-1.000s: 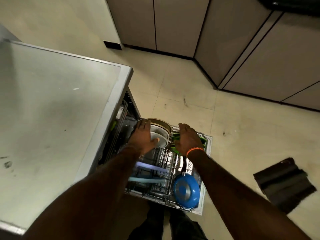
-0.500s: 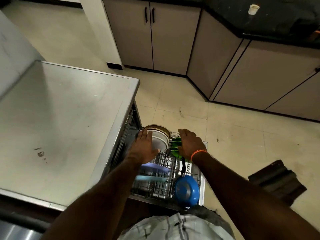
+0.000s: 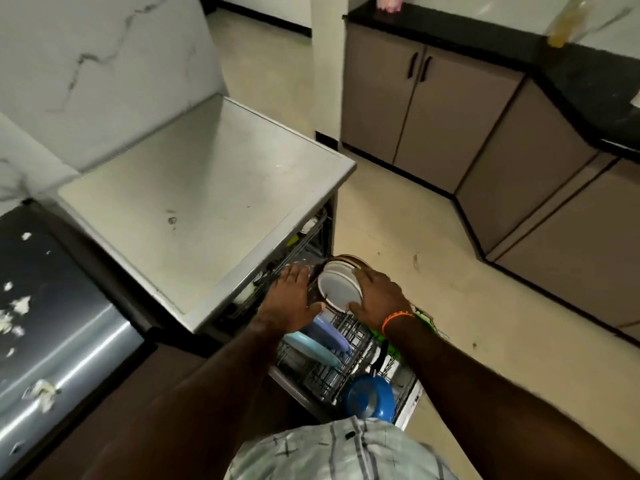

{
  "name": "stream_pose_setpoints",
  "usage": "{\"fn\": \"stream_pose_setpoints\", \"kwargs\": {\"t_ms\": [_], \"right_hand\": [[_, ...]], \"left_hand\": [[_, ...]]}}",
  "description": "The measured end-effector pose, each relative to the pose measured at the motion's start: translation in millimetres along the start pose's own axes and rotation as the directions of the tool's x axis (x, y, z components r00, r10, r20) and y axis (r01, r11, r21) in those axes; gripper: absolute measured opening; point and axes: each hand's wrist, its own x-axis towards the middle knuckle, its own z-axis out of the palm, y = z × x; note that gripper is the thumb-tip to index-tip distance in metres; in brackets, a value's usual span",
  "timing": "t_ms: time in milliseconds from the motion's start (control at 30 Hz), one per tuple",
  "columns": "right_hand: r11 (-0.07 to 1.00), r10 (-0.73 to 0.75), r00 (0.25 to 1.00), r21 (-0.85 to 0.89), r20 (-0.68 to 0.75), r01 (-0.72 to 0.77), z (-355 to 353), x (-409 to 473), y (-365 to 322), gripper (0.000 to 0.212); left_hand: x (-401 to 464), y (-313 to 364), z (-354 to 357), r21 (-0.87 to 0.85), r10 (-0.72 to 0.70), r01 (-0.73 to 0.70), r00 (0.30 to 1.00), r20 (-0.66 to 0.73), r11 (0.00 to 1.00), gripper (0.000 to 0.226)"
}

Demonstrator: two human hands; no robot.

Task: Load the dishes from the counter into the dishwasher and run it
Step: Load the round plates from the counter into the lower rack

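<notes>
Head view: right hand (image 3: 379,299) is now leaving the green item for the white plates (image 3: 337,289), left hand (image 3: 289,292) lying flat beside them, both steadying them in the lower rack (image 3: 332,372).

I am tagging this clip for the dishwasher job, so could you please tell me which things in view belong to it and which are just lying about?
Part of the job:
- white plates, between left hand and right hand
- lower rack
- light blue plate, lilac plate
- blue pan
- green item

Just lying about:
- steel counter
- brown cabinets
- yellow bottle
</notes>
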Motion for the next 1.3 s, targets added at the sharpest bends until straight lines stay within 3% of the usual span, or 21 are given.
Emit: {"fn": "stream_pose_setpoints", "kwargs": {"t_ms": [267,633,833,1300], "right_hand": [[0.979,-0.186,0.973,-0.063,0.138,0.196,12,-1,-30,0.110],[0.819,-0.520,0.820,-0.134,0.240,0.558,37,-8,-149,0.113],[0.695,-0.675,0.698,-0.111,0.238,0.710,59,-22,-222,0.107],[0.473,-0.835,0.492,-0.136,0.245,0.870,119,-100,-387,0.096]], "left_hand": [[-77,-17,18,0.048,-0.211,0.226,0.954,-0.211,0.973,0.102],[-204,-78,26,-0.121,-0.582,0.572,0.775,-0.245,0.812,0.108],[-272,-107,28,-0.188,-0.694,0.670,0.666,-0.274,0.718,0.102],[-438,-188,44,-0.301,-0.838,0.786,0.471,-0.275,0.540,0.097]]}}
